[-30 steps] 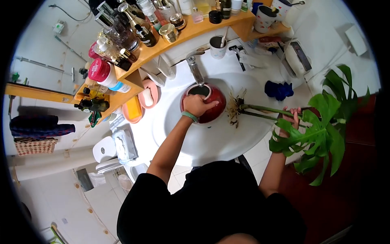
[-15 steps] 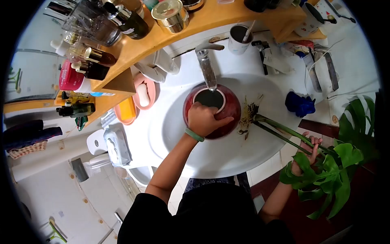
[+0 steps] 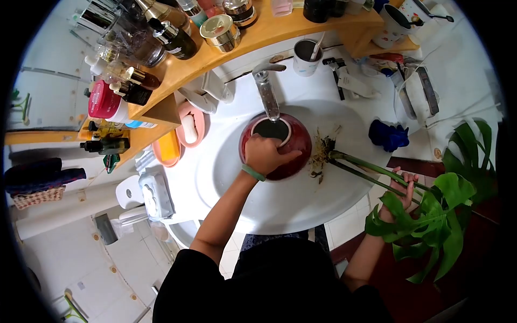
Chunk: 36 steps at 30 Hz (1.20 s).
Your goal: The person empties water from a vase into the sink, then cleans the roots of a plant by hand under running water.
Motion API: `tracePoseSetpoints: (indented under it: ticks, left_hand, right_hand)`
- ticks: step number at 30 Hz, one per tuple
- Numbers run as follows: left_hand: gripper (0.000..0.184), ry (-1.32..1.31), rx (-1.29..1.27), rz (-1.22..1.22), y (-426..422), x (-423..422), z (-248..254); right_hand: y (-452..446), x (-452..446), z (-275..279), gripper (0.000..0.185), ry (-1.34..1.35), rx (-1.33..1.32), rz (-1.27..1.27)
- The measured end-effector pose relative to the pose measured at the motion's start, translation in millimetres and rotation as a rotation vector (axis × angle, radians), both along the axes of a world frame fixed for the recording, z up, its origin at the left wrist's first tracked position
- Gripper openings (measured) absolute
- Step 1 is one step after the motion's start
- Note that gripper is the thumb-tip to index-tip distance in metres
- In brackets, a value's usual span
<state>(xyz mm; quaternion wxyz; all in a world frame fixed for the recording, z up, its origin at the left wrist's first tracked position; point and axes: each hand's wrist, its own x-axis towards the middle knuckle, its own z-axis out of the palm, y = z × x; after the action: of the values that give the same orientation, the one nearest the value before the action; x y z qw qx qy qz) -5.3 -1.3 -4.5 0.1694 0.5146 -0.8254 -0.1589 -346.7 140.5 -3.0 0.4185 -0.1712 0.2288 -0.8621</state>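
Note:
A round red vase (image 3: pixel 293 148) stands in the white sink (image 3: pixel 334 207), its mouth beneath the faucet (image 3: pixel 266 94). My left hand (image 3: pixel 266 154), with a green bangle at the wrist, grips the vase's near rim, thumb spread over its side. Out to the right, my right hand (image 3: pixel 401 191) is closed round the green stems of a leafy plant (image 3: pixel 371 171). The plant's bare roots (image 3: pixel 323 153) hang over the basin just right of the vase, not touching it. Its big split leaves (image 3: pixel 444 207) spread past my right hand and partly cover it.
Bottles and jars crowd a wooden shelf (image 3: pixel 258 33) above the sink. Behind the basin stands a cup (image 3: pixel 307 58) with a toothbrush. Pink soap dishes (image 3: pixel 191 124) and a wipes pack (image 3: pixel 155 195) lie left; a blue cloth (image 3: pixel 388 135) lies at the right rim.
The view has come closer to the sink and shifted. The plant's leaves appear lower and farther right than a second ago. My left hand remains on the vase, my right on the stems.

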Motion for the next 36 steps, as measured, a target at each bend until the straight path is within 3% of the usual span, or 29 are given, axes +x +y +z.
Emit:
tracePoseSetpoints:
  ticks: [19, 31, 33, 36]
  left_hand:
    - [0.048, -0.005, -0.109, -0.049, 35.0, -0.3, 2.3]
    - [0.047, 0.06, -0.138, -0.028, 62.5, 43.9, 95.6]
    - [0.039, 0.065, -0.067, 0.014, 70.6, 58.9, 112.8]
    - [0.043, 0.083, -0.119, 0.111, 80.4, 80.0, 133.9]
  right_hand:
    - [-2.6, -7.7, -6.8, 0.023, 0.01, -0.043, 0.007]
    - [-12.9, 10.1, 17.7, 0.021, 0.009, -0.009, 0.048]
    - [-17.6, 20.8, 29.8, 0.02, -0.019, 0.006, 0.026]
    - [-22.2, 30.7, 43.9, 0.02, -0.044, -0.009, 0.04]
